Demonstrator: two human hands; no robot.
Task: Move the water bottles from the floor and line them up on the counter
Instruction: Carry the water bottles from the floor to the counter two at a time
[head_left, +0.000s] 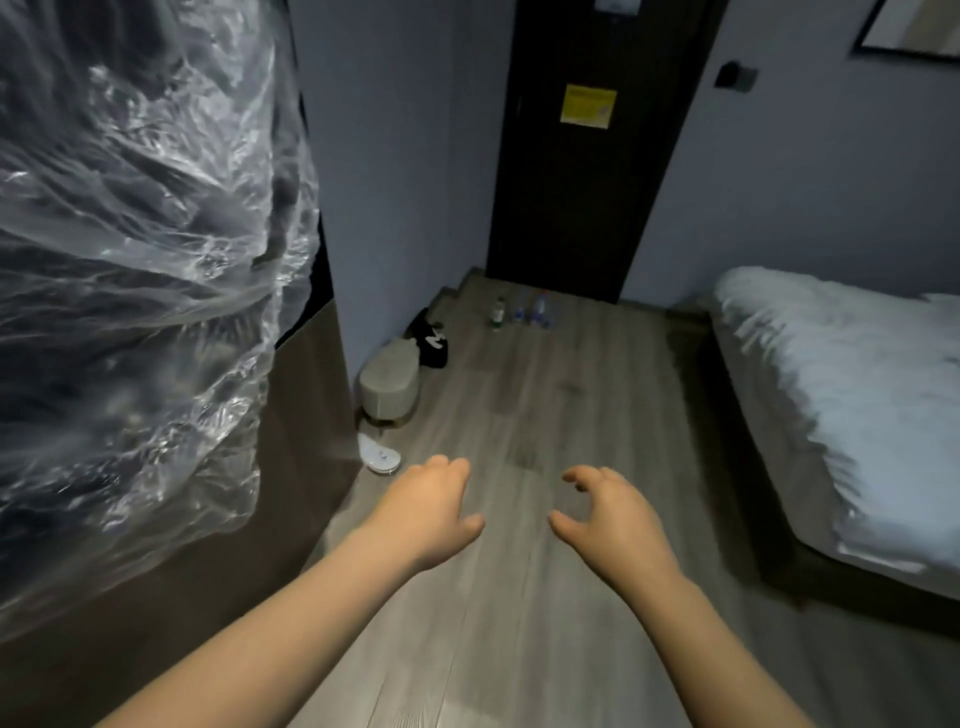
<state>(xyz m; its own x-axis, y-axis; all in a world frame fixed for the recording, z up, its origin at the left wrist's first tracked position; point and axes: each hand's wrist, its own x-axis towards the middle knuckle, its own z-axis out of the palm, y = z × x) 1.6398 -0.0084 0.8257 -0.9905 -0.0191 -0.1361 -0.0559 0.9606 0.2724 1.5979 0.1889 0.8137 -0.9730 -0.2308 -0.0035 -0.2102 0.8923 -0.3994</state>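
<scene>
— How do my fingers stand?

— Your left hand (426, 514) hangs palm down. Its fingers (447, 465) are loosely bent, clear of the thumb, and hold nothing. Your right hand (613, 519) is beside it, with the thumb and fingers (587, 475) spread in an open curve, also holding nothing. The two hands hover apart above the wooden floor (519, 623).

— And the water bottles?

— The water bottles (524, 310) stand upright in a small cluster on the floor, well ahead of your fingers and just before the dark door (561, 208). They're too small to count. The leftmost looks green-labelled and the others blue.

— What lies nearer?

— Just beyond your left fingers a white slipper (379, 454) lies by the wall. Past it is a pale round stool (388, 376), then a black item (431, 340) I can't identify. Crinkled clear plastic sheet (130, 260) hangs to the left of your left hand. A bed (857, 405) with a white cover sits well to the right of your right hand. The door carries a yellow notice (588, 106).
</scene>
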